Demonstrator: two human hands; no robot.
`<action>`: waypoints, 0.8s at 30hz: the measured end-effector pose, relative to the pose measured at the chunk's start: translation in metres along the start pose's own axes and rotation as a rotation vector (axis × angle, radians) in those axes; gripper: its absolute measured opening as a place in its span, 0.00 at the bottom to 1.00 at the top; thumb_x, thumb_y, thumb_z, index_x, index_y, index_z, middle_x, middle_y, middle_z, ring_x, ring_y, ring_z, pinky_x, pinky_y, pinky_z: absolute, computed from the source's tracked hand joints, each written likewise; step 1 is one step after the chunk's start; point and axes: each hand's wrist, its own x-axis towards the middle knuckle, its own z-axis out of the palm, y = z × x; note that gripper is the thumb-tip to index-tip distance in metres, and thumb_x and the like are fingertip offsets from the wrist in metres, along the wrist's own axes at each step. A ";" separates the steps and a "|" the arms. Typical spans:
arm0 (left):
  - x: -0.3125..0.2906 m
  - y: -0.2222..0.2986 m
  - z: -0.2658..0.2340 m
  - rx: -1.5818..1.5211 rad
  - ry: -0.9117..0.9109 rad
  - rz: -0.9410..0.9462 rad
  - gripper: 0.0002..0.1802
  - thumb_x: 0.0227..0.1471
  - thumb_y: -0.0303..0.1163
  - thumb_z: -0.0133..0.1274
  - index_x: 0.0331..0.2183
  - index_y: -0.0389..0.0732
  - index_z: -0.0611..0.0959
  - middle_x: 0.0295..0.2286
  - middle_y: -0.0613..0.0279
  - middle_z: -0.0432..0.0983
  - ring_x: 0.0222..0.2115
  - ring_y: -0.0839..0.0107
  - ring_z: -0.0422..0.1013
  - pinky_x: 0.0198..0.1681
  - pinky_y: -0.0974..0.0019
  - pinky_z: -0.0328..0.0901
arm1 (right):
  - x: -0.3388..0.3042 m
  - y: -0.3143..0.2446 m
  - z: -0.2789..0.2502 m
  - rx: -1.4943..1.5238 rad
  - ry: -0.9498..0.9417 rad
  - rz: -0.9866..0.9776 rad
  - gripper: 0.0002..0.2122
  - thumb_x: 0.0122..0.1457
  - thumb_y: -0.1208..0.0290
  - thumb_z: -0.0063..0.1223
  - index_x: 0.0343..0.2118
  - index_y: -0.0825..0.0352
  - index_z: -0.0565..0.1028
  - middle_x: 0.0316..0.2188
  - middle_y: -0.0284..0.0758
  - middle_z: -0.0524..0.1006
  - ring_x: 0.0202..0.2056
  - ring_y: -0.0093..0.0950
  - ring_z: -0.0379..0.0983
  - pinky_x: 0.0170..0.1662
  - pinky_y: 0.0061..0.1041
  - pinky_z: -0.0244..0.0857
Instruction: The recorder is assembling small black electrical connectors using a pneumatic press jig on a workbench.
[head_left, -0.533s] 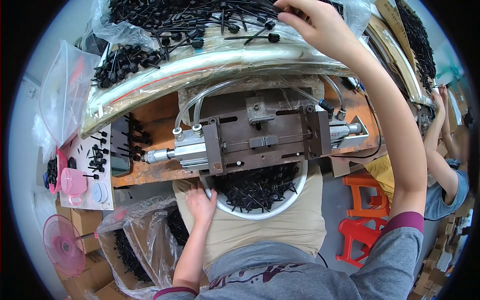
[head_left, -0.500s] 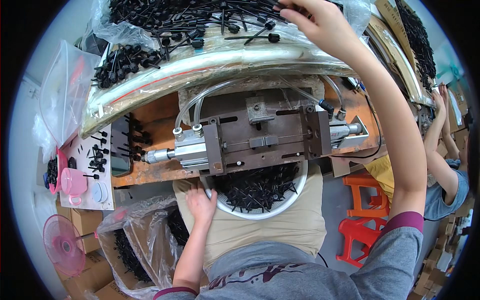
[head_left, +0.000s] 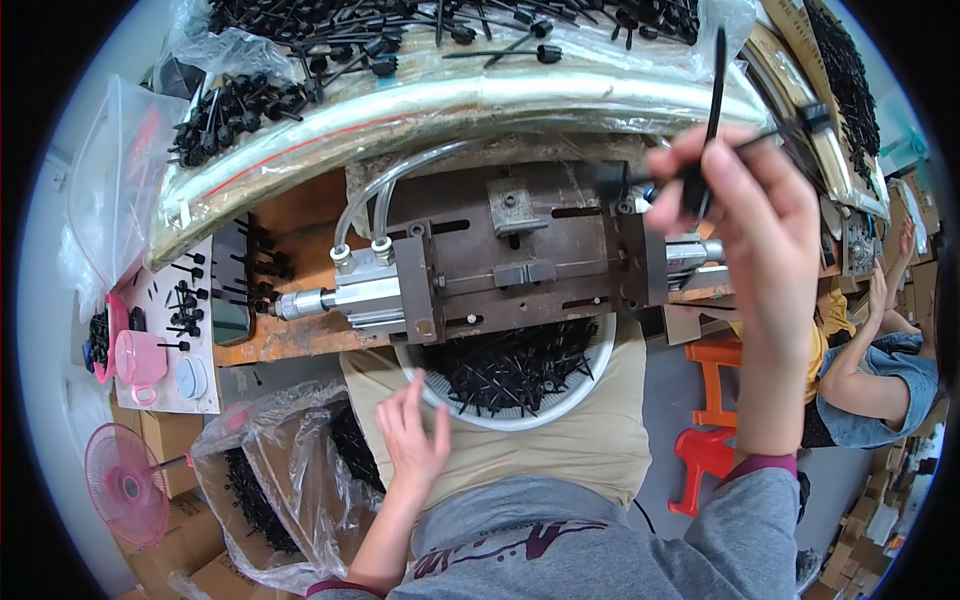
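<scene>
My right hand is raised over the right end of a dark metal clamping fixture. Its fingers are closed on several thin black rods with knobbed heads, pointing different ways and partly blurred. Low on the left, my left hand holds nothing, fingers apart, beside a round white basket on my lap. Many black rods fill that basket. At the fixture's middle sit two small grey jaws. A silver air cylinder is mounted at its left.
Beyond the fixture, a plastic-wrapped curved ledge carries a heap of black rods. Left are a pink mug, a pink fan and a bag-lined box. Right are orange and red stools and another person.
My right hand has come back from the heap toward the fixture, carrying several black rods. My left hand has lifted off the basket's rim and spread its fingers.
</scene>
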 end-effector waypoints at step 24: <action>0.112 0.112 -0.052 -0.293 0.023 0.420 0.22 0.33 0.24 0.67 0.37 0.37 0.85 0.31 0.60 0.77 0.32 0.63 0.75 0.36 0.63 0.70 | -0.104 0.067 0.044 0.259 0.103 0.289 0.08 0.64 0.76 0.49 0.42 0.75 0.75 0.34 0.42 0.80 0.29 0.24 0.78 0.31 0.19 0.72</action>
